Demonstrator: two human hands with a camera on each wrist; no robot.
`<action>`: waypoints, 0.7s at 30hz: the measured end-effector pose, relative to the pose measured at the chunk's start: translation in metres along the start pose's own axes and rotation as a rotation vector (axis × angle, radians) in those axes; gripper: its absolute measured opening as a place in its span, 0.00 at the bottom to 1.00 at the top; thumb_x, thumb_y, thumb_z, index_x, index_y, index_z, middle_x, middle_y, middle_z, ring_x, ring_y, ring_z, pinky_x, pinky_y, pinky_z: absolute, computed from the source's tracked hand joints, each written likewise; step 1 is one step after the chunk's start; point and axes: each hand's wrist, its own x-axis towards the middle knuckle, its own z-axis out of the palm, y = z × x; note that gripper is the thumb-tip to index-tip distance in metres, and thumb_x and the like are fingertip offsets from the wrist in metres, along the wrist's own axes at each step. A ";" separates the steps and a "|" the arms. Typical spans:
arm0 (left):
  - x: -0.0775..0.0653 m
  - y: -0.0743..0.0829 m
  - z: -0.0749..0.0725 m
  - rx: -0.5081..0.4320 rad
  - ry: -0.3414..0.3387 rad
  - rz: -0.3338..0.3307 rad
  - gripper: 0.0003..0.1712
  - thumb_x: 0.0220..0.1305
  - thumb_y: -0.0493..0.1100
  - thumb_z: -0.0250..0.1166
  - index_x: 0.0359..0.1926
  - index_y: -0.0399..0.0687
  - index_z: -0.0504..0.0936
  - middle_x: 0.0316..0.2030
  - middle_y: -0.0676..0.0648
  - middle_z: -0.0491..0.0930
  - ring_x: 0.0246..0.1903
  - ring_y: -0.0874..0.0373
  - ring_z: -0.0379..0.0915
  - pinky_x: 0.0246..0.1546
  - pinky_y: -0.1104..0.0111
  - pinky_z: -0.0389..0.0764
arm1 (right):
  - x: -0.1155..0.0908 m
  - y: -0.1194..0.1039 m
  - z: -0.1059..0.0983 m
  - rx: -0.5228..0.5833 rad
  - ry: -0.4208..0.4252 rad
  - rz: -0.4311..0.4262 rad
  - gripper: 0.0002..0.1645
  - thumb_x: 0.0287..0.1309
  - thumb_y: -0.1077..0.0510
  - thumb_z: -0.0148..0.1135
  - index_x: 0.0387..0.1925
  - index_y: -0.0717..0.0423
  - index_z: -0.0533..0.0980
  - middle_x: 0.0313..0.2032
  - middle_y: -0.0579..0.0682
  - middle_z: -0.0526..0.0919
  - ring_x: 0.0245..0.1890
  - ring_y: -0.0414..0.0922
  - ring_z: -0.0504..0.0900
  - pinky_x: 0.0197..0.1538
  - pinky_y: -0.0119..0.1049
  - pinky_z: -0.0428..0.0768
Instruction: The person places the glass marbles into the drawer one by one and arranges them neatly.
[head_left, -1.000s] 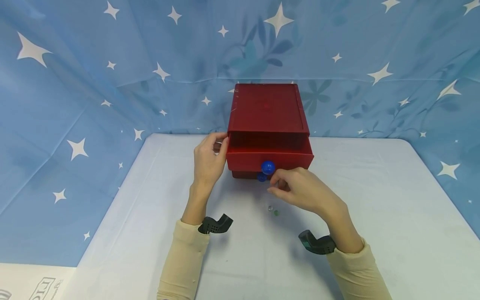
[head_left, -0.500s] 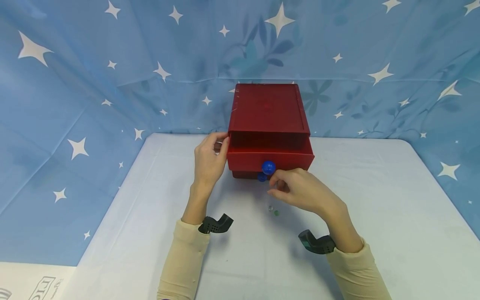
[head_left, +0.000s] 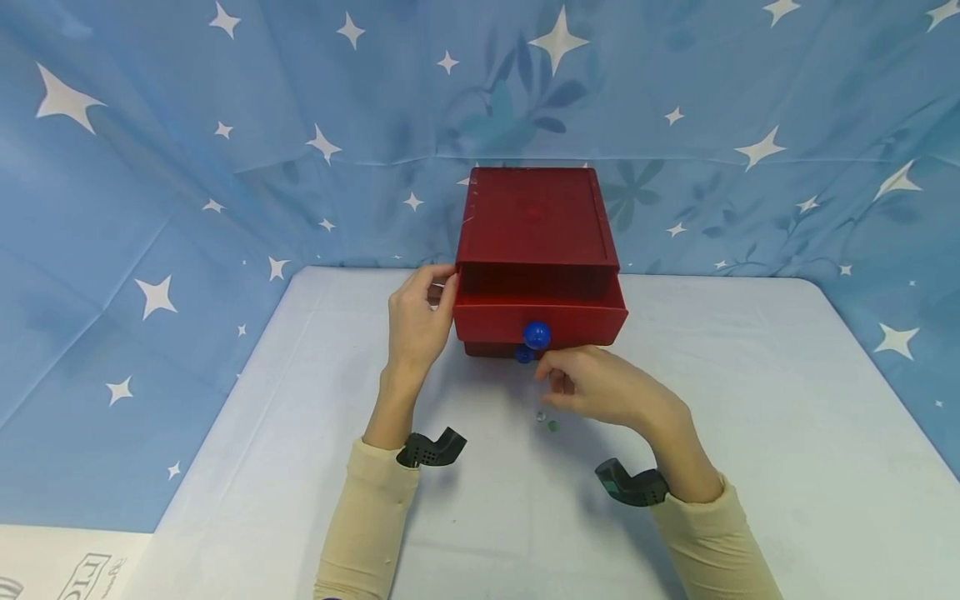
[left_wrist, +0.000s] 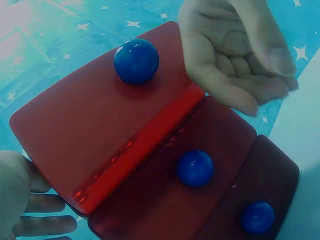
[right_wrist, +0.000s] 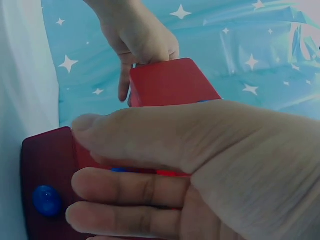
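A red drawer cabinet [head_left: 536,212] stands at the back of the table in the head view. Its top drawer [head_left: 495,321], with a round blue knob [head_left: 536,336], is pulled out. On the cabinet's left side rests my left hand [head_left: 420,321], its thumb and fingertips against the wall and the fingers fairly straight in the right wrist view. My right hand [head_left: 600,387] hovers just below and right of that knob, fingers loosely bent and holding nothing. In the left wrist view the middle drawer's knob [left_wrist: 195,168] and the bottom drawer's knob [left_wrist: 258,217] show on drawers set further back.
A small clear glass ball [head_left: 541,417] and a green one [head_left: 552,426] lie on the white tabletop [head_left: 487,517] in front of the cabinet, near my right hand. Behind the cabinet hangs a blue star-patterned cloth [head_left: 360,100].
My right hand has dropped slightly away from the top drawer's knob, and its thumb and fingers have spread a little. The left hand, cabinet and open drawer look the same.
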 end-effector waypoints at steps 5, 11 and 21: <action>0.000 0.000 0.000 0.000 0.002 0.000 0.10 0.70 0.38 0.62 0.46 0.36 0.84 0.39 0.39 0.86 0.30 0.51 0.85 0.37 0.64 0.88 | 0.003 0.004 0.005 0.008 -0.058 0.032 0.11 0.54 0.58 0.73 0.40 0.50 0.81 0.28 0.40 0.78 0.31 0.36 0.75 0.37 0.31 0.78; 0.000 -0.001 0.000 -0.001 -0.001 0.000 0.10 0.70 0.38 0.62 0.46 0.36 0.84 0.39 0.39 0.86 0.30 0.51 0.85 0.37 0.64 0.88 | 0.009 0.010 0.012 -0.002 -0.102 0.050 0.14 0.52 0.56 0.75 0.40 0.51 0.81 0.30 0.41 0.79 0.32 0.37 0.76 0.38 0.31 0.79; -0.001 -0.001 0.001 0.008 -0.013 -0.014 0.11 0.70 0.39 0.62 0.47 0.36 0.84 0.40 0.39 0.86 0.31 0.51 0.85 0.38 0.64 0.88 | 0.018 0.018 0.023 -0.010 -0.159 0.056 0.15 0.51 0.58 0.75 0.41 0.55 0.82 0.28 0.41 0.79 0.29 0.36 0.75 0.36 0.30 0.77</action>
